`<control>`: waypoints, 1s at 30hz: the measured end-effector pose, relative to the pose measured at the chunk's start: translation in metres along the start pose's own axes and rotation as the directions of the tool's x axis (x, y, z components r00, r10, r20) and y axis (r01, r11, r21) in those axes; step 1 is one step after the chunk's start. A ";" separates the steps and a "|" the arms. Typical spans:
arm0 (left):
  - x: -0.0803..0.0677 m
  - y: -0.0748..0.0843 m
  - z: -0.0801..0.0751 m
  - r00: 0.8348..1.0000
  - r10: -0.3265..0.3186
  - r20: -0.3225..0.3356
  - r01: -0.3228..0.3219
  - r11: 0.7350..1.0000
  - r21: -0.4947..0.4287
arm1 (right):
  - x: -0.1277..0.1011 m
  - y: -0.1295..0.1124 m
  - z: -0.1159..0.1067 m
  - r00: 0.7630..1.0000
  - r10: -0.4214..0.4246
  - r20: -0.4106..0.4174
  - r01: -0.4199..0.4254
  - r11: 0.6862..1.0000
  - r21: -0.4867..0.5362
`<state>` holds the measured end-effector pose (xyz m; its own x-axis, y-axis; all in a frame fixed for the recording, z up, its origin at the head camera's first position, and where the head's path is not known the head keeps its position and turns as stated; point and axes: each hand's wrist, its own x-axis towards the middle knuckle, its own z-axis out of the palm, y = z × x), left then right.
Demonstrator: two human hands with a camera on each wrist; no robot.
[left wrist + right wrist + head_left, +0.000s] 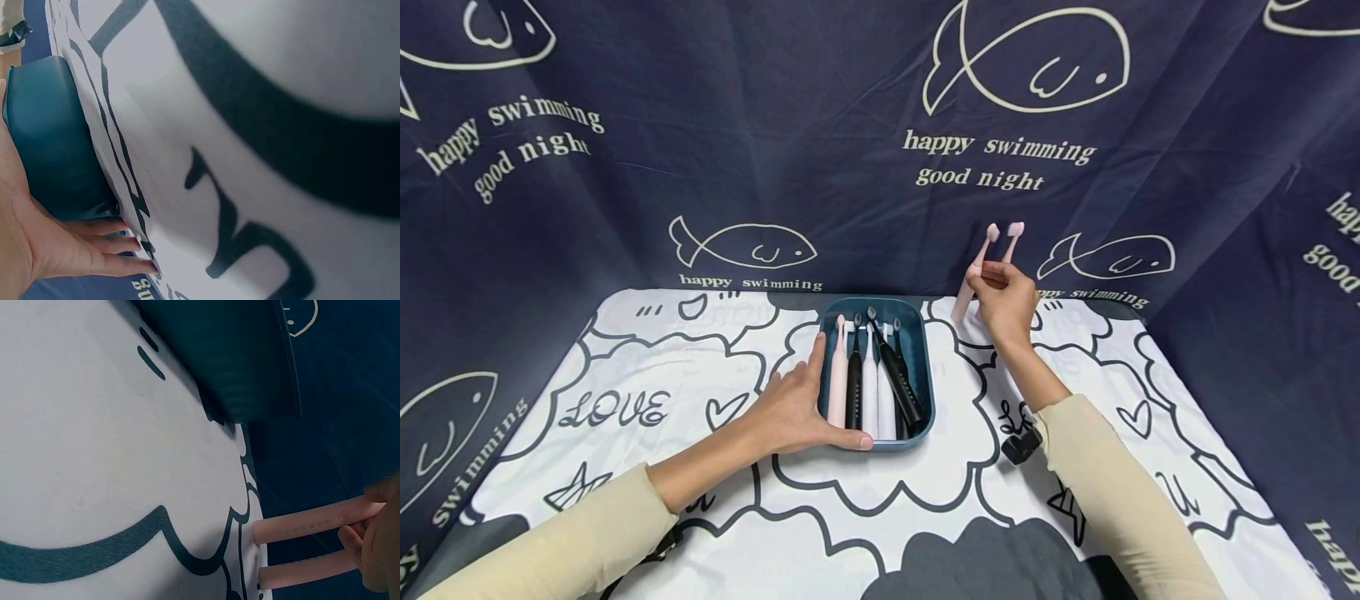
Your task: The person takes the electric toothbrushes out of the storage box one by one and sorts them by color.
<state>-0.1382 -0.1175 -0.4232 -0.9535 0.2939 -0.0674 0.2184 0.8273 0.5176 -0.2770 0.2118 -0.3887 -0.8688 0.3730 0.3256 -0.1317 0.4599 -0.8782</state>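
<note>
— Toothbrushes, the two pink ones [984,265], stood upright right of centre in the head view, near the navy fish-print backdrop [850,125]. How were they held?

— The right hand [1006,302] pinched both handles together at mid-length, fingers curled round them, their flat bases at or just above the white cartoon cloth [700,500] on the tabletop. They looked light, stiff and smooth, so likely to slip or topple; low on the handle seemed the safest hold.

— And lower left of them?

— A teal tray [921,367] sat at centre, well apart from the pair. The left hand [797,408] lay spread against its left wall, thumb along the near rim.

— What was inside?

— More toothbrushes [868,379], pink, black and white, lying lengthwise side by side, one black one slanted across the rest. That crowding could hinder any grab there.
</note>
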 end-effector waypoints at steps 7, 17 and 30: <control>0.000 0.000 0.000 1.000 0.002 0.002 -0.002 1.000 -0.001 | -0.004 0.001 -0.003 0.999 -0.040 -0.002 0.040 0.999 0.011; 0.001 0.000 0.000 1.000 0.000 0.000 0.000 1.000 -0.007 | -0.009 0.005 -0.011 0.999 -0.025 0.022 0.025 1.000 -0.006; 0.000 0.000 -0.001 1.000 -0.004 0.004 0.004 1.000 0.001 | -0.015 0.018 -0.019 0.996 -0.052 0.072 0.051 0.999 0.008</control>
<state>-0.1385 -0.1177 -0.4226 -0.9534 0.2926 -0.0733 0.2146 0.8289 0.5166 -0.2575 0.2293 -0.4029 -0.8929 0.2899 0.3446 -0.1797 0.4722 -0.8630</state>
